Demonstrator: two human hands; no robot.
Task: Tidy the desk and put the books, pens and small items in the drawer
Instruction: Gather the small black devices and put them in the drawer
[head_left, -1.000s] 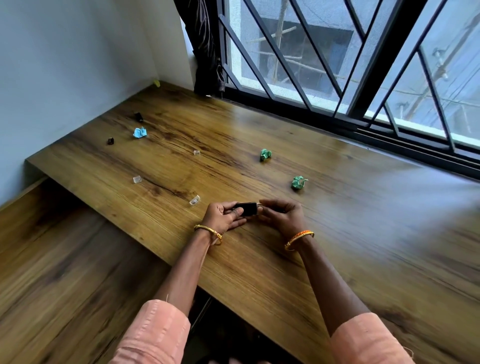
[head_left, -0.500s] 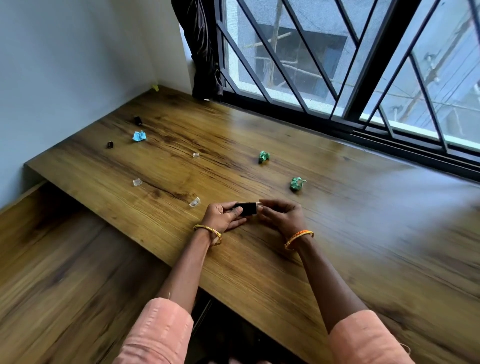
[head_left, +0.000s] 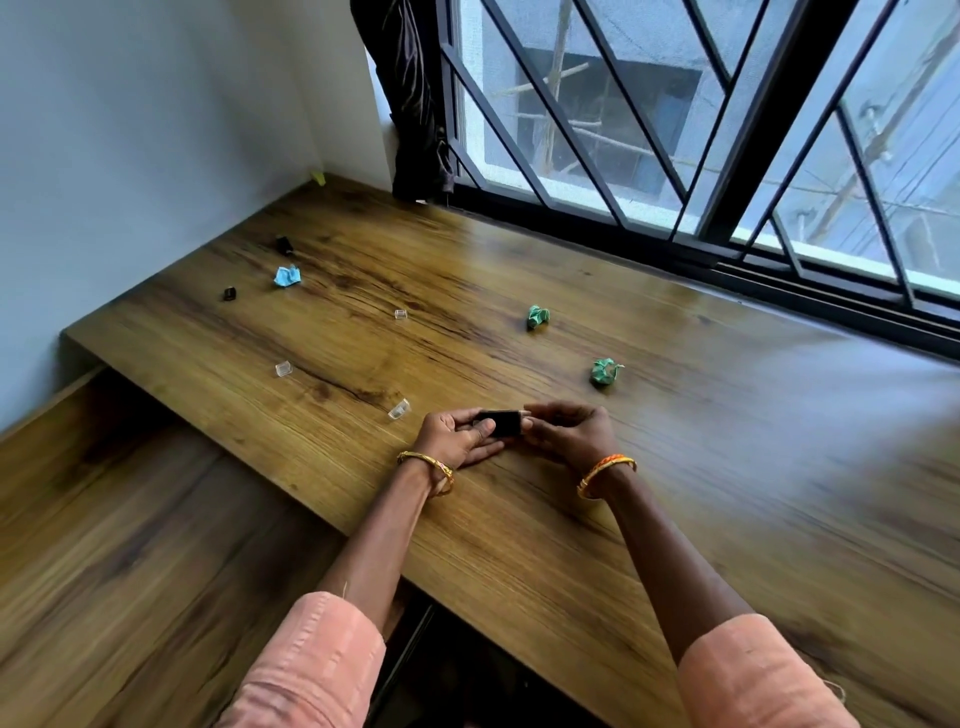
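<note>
A: Item one, the thing in hand?

B: One small black block (head_left: 501, 422), held at the middle of the frame just above the worktop (head_left: 675, 467). Its long axis runs left to right across the picture, one end toward each hand. What it is exactly cannot be told.

A: State of the hands?

B: Left hand (head_left: 454, 439) grips the block's left end, thumb on top, fingers beneath. Right hand (head_left: 569, 434) pinches the right end with curled fingers. Both clamped on the same block, the hands close together with only the block between them. Each wrist carries bangles; both sleeves are peach.

A: Loose items on the worktop, counted?

B: Green crumpled paper, two: one (head_left: 537, 317) above centre, one (head_left: 605, 372) right of it and lower, near the right hand. Blue crumpled paper (head_left: 287, 276), one, upper left. Small clear plastic pieces, three: one (head_left: 399, 409) just beside the left hand, one (head_left: 283, 369) further left, one (head_left: 400, 314) above centre-left. Small black pieces, two: one (head_left: 229, 294) at the left, one (head_left: 283, 245) above the blue paper. All lie apart from one another.

A: Surroundings?

B: A barred window (head_left: 675, 130) along the upper right, a dark curtain (head_left: 415, 104) bunched in the corner at top centre, a pale wall (head_left: 130, 130) on the left. A lower wooden surface (head_left: 130, 545) fills the lower left, below the worktop's edge.
</note>
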